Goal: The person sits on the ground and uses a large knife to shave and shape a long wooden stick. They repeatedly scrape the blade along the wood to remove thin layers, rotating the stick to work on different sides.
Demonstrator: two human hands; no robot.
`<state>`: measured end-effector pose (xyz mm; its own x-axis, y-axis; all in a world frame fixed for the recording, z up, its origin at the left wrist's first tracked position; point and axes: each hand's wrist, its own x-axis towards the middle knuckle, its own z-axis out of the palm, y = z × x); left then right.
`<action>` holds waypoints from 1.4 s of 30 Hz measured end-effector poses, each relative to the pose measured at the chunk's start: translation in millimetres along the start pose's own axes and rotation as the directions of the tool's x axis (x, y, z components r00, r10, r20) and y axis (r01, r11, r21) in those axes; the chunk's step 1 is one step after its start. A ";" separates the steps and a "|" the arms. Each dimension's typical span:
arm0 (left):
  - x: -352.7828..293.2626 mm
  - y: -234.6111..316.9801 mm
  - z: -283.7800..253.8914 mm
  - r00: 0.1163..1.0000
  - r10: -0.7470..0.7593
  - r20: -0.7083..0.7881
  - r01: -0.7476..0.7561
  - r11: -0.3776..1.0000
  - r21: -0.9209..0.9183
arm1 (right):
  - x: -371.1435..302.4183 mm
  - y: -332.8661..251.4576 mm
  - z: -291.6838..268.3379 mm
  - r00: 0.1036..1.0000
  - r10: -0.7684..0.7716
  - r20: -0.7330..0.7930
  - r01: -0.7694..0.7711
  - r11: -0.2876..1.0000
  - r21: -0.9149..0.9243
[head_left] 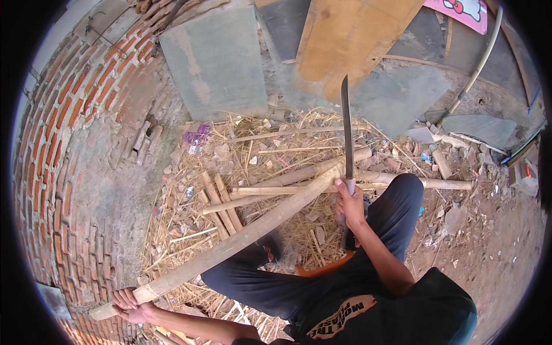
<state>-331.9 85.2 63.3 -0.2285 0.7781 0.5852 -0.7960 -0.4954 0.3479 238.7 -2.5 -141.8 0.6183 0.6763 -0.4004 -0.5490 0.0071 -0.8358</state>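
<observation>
A long, thick bamboo pole (230, 246) slants across my lap, from the lower left up to the middle. My left hand (133, 309) is closed around it near its lower left end. In my right hand (352, 208) is a machete (347, 129), gripped by its pale handle with the dark blade pointing up and away from me. The blade's base is right beside the pole's far end; whether they touch I cannot tell. Beyond and under the pole, more bamboo poles (443, 184) and split bamboo pieces (215, 201) lie on the ground.
A worn brick wall (63, 149) rises on the left. Straw, shavings and rubble (259, 149) cover the ground ahead. Leaning boards, one grey (215, 63) and one orange-brown (351, 40), stand at the back. An orange seat (325, 266) shows beneath me. Bare dirt (489, 247) lies to the right.
</observation>
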 end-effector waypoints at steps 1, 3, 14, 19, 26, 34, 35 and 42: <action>-8.8 5.3 -12.4 0.999 -0.014 -0.031 0.013 1.000 -0.016 | 4.3 -3.6 -2.0 1.000 0.025 0.004 -0.025 1.000 0.017; -27.2 13.0 -34.3 0.991 -0.029 -0.134 0.026 0.999 -0.022 | 5.3 -15.1 2.7 0.999 0.003 0.032 -0.007 0.995 0.103; -88.2 23.9 -96.0 0.847 -0.228 -0.480 0.355 0.915 0.192 | 4.8 -49.0 10.5 0.984 -0.099 0.150 0.053 0.957 0.286; -97.6 29.2 -103.7 0.843 -0.342 -0.416 0.459 0.860 0.223 | 9.1 -40.9 13.8 0.993 -0.068 0.100 0.035 0.952 0.305; -109.4 24.7 -76.5 0.789 -0.161 -0.593 0.428 0.837 0.343 | 14.6 -21.9 18.1 0.997 -0.075 0.010 0.070 0.971 0.228; -95.1 34.4 -71.0 0.833 -0.161 -0.530 0.448 0.758 0.474 | 30.3 -0.2 7.6 0.994 -0.099 -0.055 0.104 0.989 0.107; -89.8 28.5 -60.2 0.828 -0.125 -0.546 0.443 0.743 0.502 | 32.4 4.7 5.6 0.993 -0.095 -0.069 0.102 0.989 0.104; -75.0 17.8 -19.5 0.832 0.009 -0.554 0.416 0.650 0.636 | 33.8 32.1 -20.1 0.998 0.051 0.026 -0.056 0.971 0.233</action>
<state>-339.9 25.5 11.3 -0.5081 0.8571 0.0846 -0.2560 -0.2441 0.9354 253.2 5.9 -189.7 0.5745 0.6949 -0.4325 -0.6986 0.1410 -0.7015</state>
